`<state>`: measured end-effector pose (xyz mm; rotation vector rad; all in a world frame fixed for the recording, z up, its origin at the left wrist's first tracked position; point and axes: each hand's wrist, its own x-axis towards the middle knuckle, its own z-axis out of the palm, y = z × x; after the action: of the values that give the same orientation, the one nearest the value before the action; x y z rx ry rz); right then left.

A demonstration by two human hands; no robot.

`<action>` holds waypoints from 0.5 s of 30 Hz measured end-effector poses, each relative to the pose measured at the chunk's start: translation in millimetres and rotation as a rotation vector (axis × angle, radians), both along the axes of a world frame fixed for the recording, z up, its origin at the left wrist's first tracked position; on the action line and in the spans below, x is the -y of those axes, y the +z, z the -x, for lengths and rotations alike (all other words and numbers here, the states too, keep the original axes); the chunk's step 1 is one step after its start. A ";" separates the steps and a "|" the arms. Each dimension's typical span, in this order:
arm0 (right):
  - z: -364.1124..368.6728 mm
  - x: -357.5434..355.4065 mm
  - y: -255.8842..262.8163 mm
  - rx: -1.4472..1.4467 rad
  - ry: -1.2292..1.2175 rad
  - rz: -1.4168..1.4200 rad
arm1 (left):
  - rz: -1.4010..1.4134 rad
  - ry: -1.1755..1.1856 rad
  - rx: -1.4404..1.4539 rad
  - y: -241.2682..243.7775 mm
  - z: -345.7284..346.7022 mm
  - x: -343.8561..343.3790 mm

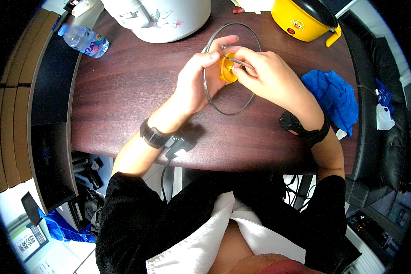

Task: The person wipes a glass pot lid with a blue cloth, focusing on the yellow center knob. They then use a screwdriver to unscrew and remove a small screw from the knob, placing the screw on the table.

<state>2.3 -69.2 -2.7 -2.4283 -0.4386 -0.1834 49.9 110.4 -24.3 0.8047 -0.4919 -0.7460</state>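
Note:
A round clear lid with a thin metal rim (233,113) is held up above the table, tilted. My left hand (197,77) grips it at its left side, the thumb near the rim and fingers spread behind. A small metal-ringed vent (223,47) shows near those fingers. At the lid's middle sits a yellow plastic piece (228,73), cupped in shape, looking like a knob. My right hand (260,68) pinches a thin grey metal tool (238,61) over the yellow piece; its exact kind is unclear. The right fingertips hide part of the yellow piece.
A white rice cooker (178,20) and a yellow pot with handle (301,22) stand at the table's far side. A water bottle (85,41) lies at left, a blue cloth (332,96) at right. A cabled black device (176,148) hangs by my left wristband.

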 end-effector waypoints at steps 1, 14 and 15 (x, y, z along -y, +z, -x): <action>-0.3 0.5 -0.5 0.007 0.009 -0.013 | 0.039 -0.016 0.005 -0.1 -0.2 -0.6; -2.5 0.9 -2.1 0.038 -0.031 -0.035 | -0.109 0.102 0.239 -2.4 1.5 0.3; -2.3 0.1 -1.0 0.040 -0.056 -0.029 | -0.106 0.125 0.255 -2.1 1.4 0.3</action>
<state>4.6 -69.2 -3.7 -2.4135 -0.3827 -0.2612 48.5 110.1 -26.4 1.0279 -0.6282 -0.5597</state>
